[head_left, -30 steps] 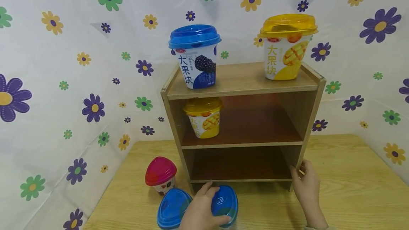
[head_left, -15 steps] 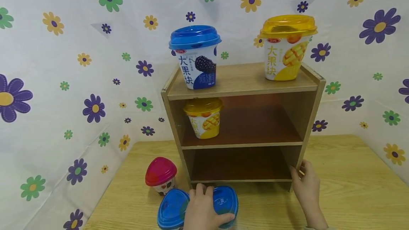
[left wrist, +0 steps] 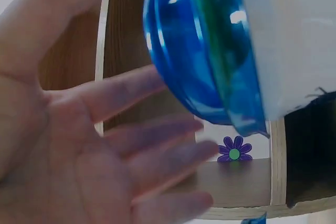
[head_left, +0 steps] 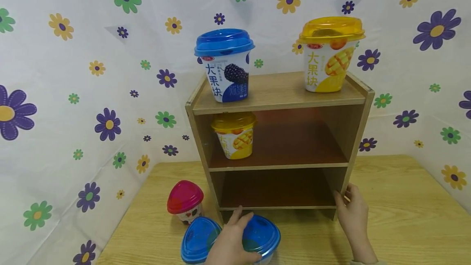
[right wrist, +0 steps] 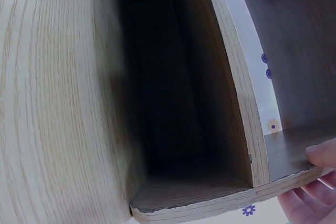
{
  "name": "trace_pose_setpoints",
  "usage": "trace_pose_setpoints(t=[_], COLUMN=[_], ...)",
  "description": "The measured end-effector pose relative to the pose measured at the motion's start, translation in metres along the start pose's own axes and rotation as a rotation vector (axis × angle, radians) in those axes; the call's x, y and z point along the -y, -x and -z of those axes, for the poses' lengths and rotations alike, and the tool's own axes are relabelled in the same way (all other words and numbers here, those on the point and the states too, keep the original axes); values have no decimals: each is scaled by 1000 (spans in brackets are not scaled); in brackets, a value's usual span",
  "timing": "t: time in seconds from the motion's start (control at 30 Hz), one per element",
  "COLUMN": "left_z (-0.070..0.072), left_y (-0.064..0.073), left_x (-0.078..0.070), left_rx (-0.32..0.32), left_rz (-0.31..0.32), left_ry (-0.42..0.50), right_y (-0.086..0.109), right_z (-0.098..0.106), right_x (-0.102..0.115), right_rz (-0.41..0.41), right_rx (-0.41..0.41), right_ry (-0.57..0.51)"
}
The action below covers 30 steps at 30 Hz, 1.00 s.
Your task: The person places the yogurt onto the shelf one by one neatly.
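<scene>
My left hand [head_left: 229,243], fingers spread, is beside a yogurt cup with a blue lid [head_left: 262,234] in front of the shelf. In the left wrist view its fingers [left wrist: 131,90] lie straight near the blue lid [left wrist: 197,56]; whether the thumb touches the cup is hidden. My right hand [head_left: 354,212] grips the lower right side panel of the small wooden shelf [head_left: 279,168]. The right wrist view shows its thumb [right wrist: 323,153] on the panel's inner side and the other fingers outside.
Left of my left hand stand another blue-lidded cup [head_left: 198,240] and a pink-lidded cup [head_left: 185,199]. A blue-lidded cup [head_left: 228,66] and a yellow-lidded cup [head_left: 327,56] stand on the shelf's top. Another yellow-lidded cup [head_left: 237,136] is on the middle level.
My left hand moved over the blue-lidded cup and back, its fingers spreading again. That cup has turned, and its lid now points another way. My right hand has stayed on the shelf.
</scene>
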<state>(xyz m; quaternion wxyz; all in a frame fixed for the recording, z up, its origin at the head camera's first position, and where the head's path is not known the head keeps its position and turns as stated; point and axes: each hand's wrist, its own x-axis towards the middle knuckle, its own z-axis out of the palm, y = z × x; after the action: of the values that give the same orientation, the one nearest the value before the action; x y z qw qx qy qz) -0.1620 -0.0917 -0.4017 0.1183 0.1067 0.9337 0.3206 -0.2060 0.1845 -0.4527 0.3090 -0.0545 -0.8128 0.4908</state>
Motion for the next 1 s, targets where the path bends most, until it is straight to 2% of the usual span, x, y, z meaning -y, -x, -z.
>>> trace_pose_setpoints(t=[0.07, 0.17, 0.23, 0.33, 0.5, 0.67, 0.77, 1.0], left_z=[-3, -10, -13, -15, -14, -10, -9, -7], left_y=[0, -1, -2, -3, -3, -2, -3, -4], left_x=[-1, -3, -4, -5, -8, -9, -9, -7], left_rx=[-79, -200, -237, -205, -145, -147, -150, -121], left_rz=[30, 107, 155, 188, 176, 170, 144, 94], left_ry=[-50, -162, -209, -236, -209, -183, -160, -37], right_y=[0, 0, 0, 1, 0, 0, -1, 0], right_z=[0, 0, 0, 0, 0, 0, 0, 0], right_x=[0, -1, -1, -1, 0, 1, 1, 2], right_rz=[1, -3, -2, 0, -5, -14, -15, -24], right_rx=[-7, -17, -21, -20, -19, -15, -13, -5], right_ry=[-2, -8, -11, -13, -16, -31, -40, -52])
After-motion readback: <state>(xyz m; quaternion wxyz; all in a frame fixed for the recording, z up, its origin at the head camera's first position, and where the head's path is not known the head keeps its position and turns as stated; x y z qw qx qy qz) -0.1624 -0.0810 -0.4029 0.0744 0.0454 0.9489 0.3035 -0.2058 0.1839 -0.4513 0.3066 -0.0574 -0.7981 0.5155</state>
